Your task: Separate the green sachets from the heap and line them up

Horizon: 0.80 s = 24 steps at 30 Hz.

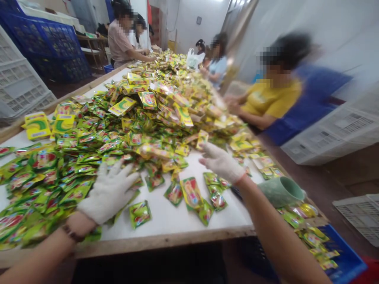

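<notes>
My left hand (pixel 108 193), in a white knit glove, lies with fingers spread over a heap of small green and yellow sachets (pixel 59 173) on the white table (pixel 174 219). My right hand (pixel 220 161), also gloved, reaches out over the table with fingers loosely extended toward the big pile of sachets (pixel 160 114); it holds nothing that I can see. Several loose sachets (pixel 192 193) lie between my two hands.
A green cup (pixel 281 191) lies on its side at the table's right edge. A blue crate (pixel 343 258) with sachets sits below it. Other people sit along both sides of the table. White and blue crates (pixel 20 83) are stacked at the left.
</notes>
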Available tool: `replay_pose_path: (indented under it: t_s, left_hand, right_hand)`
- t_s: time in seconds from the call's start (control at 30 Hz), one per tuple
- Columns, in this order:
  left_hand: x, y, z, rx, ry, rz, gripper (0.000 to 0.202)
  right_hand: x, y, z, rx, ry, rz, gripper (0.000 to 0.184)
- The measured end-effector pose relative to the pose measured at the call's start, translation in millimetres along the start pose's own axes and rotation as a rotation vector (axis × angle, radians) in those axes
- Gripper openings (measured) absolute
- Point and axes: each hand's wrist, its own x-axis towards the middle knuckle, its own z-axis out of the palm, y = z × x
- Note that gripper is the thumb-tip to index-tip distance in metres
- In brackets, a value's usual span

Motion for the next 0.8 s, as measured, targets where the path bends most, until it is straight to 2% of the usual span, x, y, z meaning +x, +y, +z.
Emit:
replay_pose_path:
  t_s: [0.07,0.1,0.17,0.2,0.27,0.33,0.37,0.4,0.47,0.53,0.63,0.7,0.8]
  left_hand:
    - [-8,-16,-4.3,0.032,0.031,-0.132,0.028]
    - [-10,-17,-7.8,0.04,0.067,-0.198,0.029]
    - [-10,-8,-16.3,0.006,0.172,-0.272,0.032]
    - [-9,3,-20.3,-0.05,0.219,-0.255,0.032]
    - [-4,33,-25.3,-0.227,0.241,-0.105,0.027]
    - [0,67,-24.1,-0.404,0.116,0.126,0.025]
    - [2,82,-20.9,-0.425,0.003,0.214,0.024]
    - [4,93,-16.2,-0.42,-0.043,0.243,0.023]
    - [7,102,-4.4,-0.335,-0.074,0.18,0.035]
    - [9,89,6.6,-0.217,-0.069,0.085,0.038]
    - [5,49,11.7,-0.073,-0.091,-0.002,0.025]
    - [-5,25,4.5,-0.048,-0.084,-0.044,0.027]
    - [-21,14,-18.4,-0.108,0.059,-0.123,0.025]
  right_hand:
    - [-23,20,-26,-0.364,-0.065,0.099,0.044]
    - [-34,29,-34,-0.516,-0.131,0.152,0.042]
    - [-52,42,-39,-0.714,-0.244,0.211,0.042]
    - [-58,45,-36,-0.764,-0.282,0.215,0.043]
    - [-63,45,-19,-0.795,-0.304,0.189,0.041]
    - [-62,39,5,-0.775,-0.274,0.163,0.035]
    - [-60,34,18,-0.742,-0.252,0.151,0.032]
    - [-57,29,30,-0.684,-0.229,0.132,0.032]
    - [-50,20,50,-0.478,-0.189,0.078,0.034]
    - [-44,13,60,-0.192,-0.131,0.071,0.034]
    - [-39,10,55,0.134,-0.025,0.156,0.028]
    - [-40,15,42,0.134,0.014,0.156,0.026]
    - [-47,29,21,-0.158,0.031,0.143,0.021]
